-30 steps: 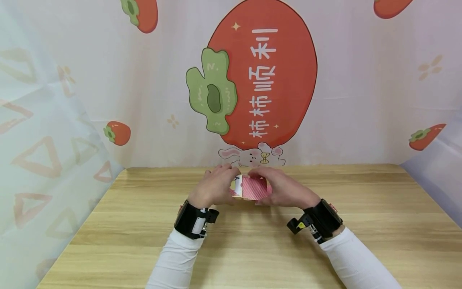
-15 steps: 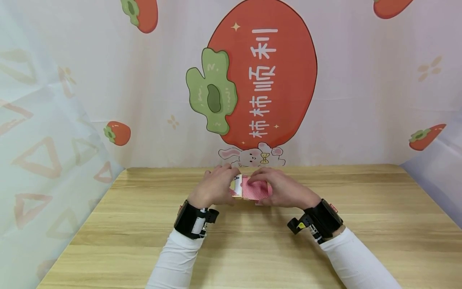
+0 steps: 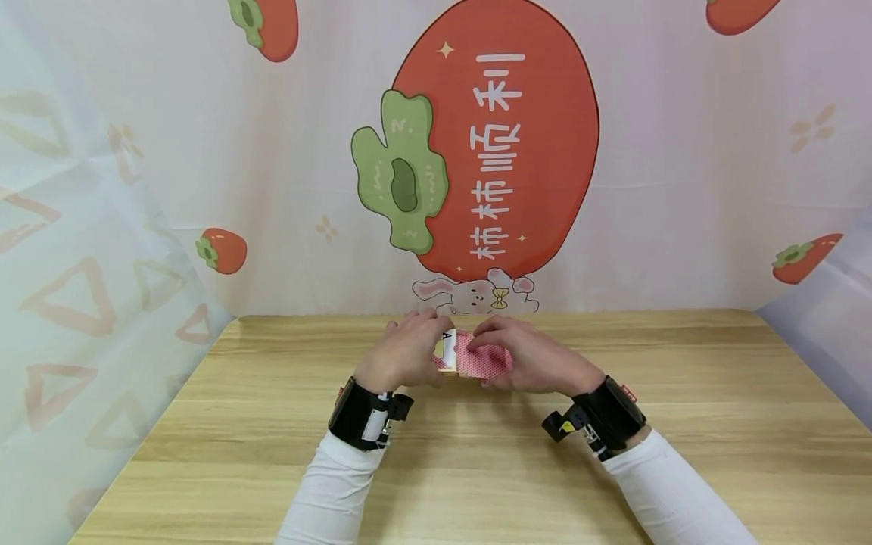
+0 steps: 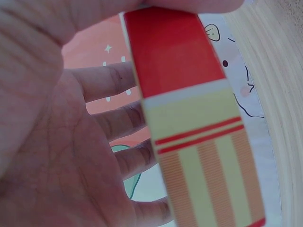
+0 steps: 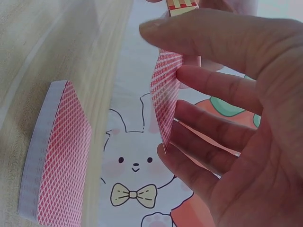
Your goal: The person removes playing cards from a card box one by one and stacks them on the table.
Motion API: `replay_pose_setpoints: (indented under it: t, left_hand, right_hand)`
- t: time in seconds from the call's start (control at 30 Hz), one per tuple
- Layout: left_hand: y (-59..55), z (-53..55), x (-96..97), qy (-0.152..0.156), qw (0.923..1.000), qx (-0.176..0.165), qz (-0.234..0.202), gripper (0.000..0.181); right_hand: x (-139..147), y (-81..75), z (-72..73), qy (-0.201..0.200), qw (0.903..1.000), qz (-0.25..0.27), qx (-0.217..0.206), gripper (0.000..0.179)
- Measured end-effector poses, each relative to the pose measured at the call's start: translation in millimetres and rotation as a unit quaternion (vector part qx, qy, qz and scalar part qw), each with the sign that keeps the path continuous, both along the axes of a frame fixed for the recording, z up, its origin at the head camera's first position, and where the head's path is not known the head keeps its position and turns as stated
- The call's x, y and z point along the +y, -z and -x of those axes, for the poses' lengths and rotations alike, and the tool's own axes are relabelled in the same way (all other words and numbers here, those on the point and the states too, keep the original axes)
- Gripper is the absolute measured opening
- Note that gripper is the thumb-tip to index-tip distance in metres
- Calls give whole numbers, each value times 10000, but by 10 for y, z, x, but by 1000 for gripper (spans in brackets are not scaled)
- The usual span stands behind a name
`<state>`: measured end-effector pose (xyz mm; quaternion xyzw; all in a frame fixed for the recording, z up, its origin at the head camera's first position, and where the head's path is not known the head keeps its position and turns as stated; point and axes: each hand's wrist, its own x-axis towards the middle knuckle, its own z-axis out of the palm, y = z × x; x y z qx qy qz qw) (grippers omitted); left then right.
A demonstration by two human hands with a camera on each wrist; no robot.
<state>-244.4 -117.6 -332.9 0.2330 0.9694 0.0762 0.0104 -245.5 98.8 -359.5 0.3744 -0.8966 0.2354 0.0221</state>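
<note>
My left hand (image 3: 407, 352) grips a small card box (image 4: 203, 175), red at one end with cream and orange stripes, its thumb along the top end in the left wrist view. Red-patterned playing cards (image 3: 480, 363) stick out of the box toward the right. A white face with a letter A shows beside them. Around the cards' outer end, my right hand (image 3: 545, 359) is curled, index fingertip on their back and thumb at the near edge. The right wrist view shows the cards (image 5: 164, 90) almost edge-on against the fingertips. The box's left part is hidden by the left hand.
A separate stack of red-backed playing cards (image 5: 66, 156) lies on the wooden table (image 3: 436, 469), seen in the right wrist view. Right behind the table's back edge hangs a white cloth (image 3: 654, 227) printed with persimmons and a rabbit.
My right index finger has drawn in from the cards' far edge and bent onto their patterned back. The right hand has shifted very slightly. The left hand and box have stayed in place.
</note>
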Motion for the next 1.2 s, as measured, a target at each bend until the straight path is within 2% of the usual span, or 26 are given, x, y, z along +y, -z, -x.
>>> replay_pose_setpoints:
  t: [0.33,0.7,1.1,1.2]
  left_hand:
    - [9,-2,4,9,10000,-43,-22,74]
    - [1,14,-22,-12,10000,-30,-31,73]
    - [-3,39,-81,-148,9998,-61,-105,74]
    - [-10,46,-100,-172,9998,-74,-85,73]
  right_hand:
    - [4,6,2,42,10000,17,23,41]
    - [73,-27,19,41,10000,81,-29,48]
    - [203,-112,32,352,9985,86,-408,40]
    - [250,-123,52,370,9986,94,-355,39]
